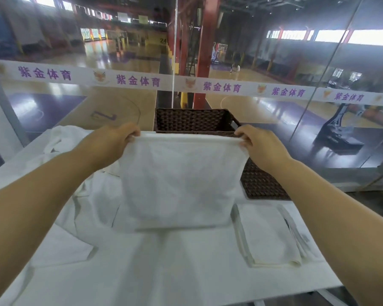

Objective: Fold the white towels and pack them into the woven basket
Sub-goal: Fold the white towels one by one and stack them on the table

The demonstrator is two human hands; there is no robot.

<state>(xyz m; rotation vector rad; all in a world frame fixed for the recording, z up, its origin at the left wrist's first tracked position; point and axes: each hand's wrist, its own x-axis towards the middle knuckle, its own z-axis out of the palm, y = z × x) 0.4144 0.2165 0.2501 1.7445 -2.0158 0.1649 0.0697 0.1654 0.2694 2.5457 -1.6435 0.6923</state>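
Towel point(179, 182) up in the air, white, held by its top edge w/ both hands. Left hand point(117, 140) pinches the top-left corner, fingers curled over the hem; right hand point(260, 146) pinches the top-right corner the same way. Cloth hangs flat btwn them, bottom edge just above the white-covered table point(164, 272). Woven basket point(197, 120), dark brown, sits just beyond the hands, partly hidden behind the towel. Folded towel point(268, 235) lies below the right hand, near the basket. Loose towel pile point(75, 164) bunches under the left forearm.
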